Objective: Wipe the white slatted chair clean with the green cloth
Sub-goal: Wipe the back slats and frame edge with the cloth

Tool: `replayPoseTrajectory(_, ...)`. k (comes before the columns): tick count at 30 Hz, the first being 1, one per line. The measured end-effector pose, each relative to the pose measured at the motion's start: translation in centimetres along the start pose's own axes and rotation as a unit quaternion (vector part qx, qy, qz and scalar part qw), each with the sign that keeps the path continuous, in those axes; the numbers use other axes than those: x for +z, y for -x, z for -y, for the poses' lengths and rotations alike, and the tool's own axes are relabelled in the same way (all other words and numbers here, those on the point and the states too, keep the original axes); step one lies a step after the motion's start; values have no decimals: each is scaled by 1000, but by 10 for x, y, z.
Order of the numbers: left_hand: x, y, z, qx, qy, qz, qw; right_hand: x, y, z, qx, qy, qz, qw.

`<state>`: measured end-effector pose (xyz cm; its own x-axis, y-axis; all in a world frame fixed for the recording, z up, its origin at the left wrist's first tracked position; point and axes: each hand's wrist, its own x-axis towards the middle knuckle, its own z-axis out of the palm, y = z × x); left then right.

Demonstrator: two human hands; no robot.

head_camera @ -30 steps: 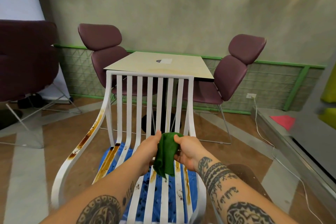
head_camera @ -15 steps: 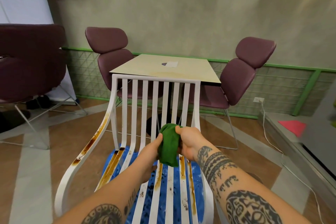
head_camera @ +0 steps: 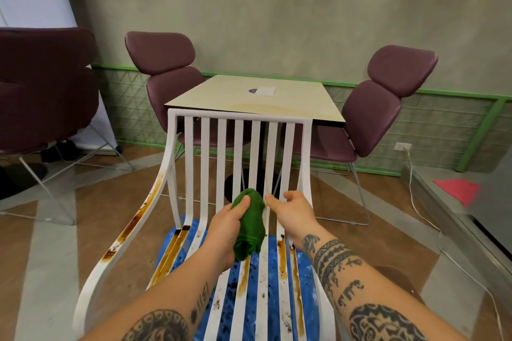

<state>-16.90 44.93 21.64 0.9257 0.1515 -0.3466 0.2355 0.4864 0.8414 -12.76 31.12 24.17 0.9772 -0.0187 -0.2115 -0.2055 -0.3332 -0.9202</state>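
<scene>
The white slatted chair [head_camera: 205,163] stands right in front of me, its back toward the table. Brown stains and dark specks run along its left arm and seat slats. My left hand [head_camera: 228,223] grips the bunched green cloth [head_camera: 249,223] above the seat, near the base of the backrest. My right hand [head_camera: 295,212] hovers just right of the cloth with fingers loosely spread, holding nothing.
A blue sheet [head_camera: 307,285] lies on the floor under the chair. Behind it stands a square beige table [head_camera: 293,104] with purple padded chairs [head_camera: 166,75] on either side. A third purple chair [head_camera: 41,86] is at the left. A white cable [head_camera: 424,216] runs along the floor at right.
My right hand has let go of the cloth and opened beside it. The left hand now holds the cloth alone.
</scene>
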Motion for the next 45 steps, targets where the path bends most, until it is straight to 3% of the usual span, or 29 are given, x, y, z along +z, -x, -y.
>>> replayPoseTrajectory(2, 1, 0, -3, 6, -13, -9, 1000, 6, 3, -2, -44, 46, -2, 998)
replayPoseTrajectory(6, 2, 2, -6, -38, -39, -7, 998, 21, 16, -4, -59, 6, 105, 993)
replayPoseTrajectory(9, 3, 1, -4, 19, -159, -28, 987, 24, 15, -8, -64, 46, 55, 995)
replayPoseTrajectory(13, -2, -11, 4, 143, -319, -150, 925, 22, 15, -7, -30, 28, 59, 997)
replayPoseTrajectory(17, 2, -16, 6, 157, -389, -270, 867, 18, 6, -6, 36, -140, 74, 987)
replayPoseTrajectory(19, 7, -16, 11, 158, -349, -256, 887, 17, 0, -7, 68, -191, 69, 977)
replayPoseTrajectory(22, 13, -20, 20, 51, -95, -108, 988, 14, -7, -10, 107, -235, 103, 960)
replayPoseTrajectory(24, 12, -28, 22, -51, 6, -34, 998, 10, -17, -15, 114, -242, 142, 953)
replayPoseTrajectory(27, 9, -47, 25, -56, -28, -7, 998, 0, -39, -18, 82, -171, 163, 968)
replayPoseTrajectory(30, 10, -80, 26, -12, -69, -33, 997, -13, -74, -12, 28, -95, 118, 988)
replayPoseTrajectory(33, 14, -118, 19, 9, -69, -68, 995, -30, -127, -11, -38, -40, -15, 998)
replayPoseTrajectory(37, 24, -176, 4, 64, -81, -90, 991, -47, -195, -15, -65, 66, -180, 979)
replayPoseTrajectory(39, 35, -207, -5, 100, -83, -103, 986, -45, -220, -19, -62, 112, -185, 974)
replayPoseTrajectory(42, 56, -252, -16, 161, -108, -122, 973, -35, -252, -30, -56, 92, -165, 980)
replayPoseTrajectory(45, 75, -288, -21, 248, -187, -148, 939, -25, -266, -53, -84, 108, -183, 974)
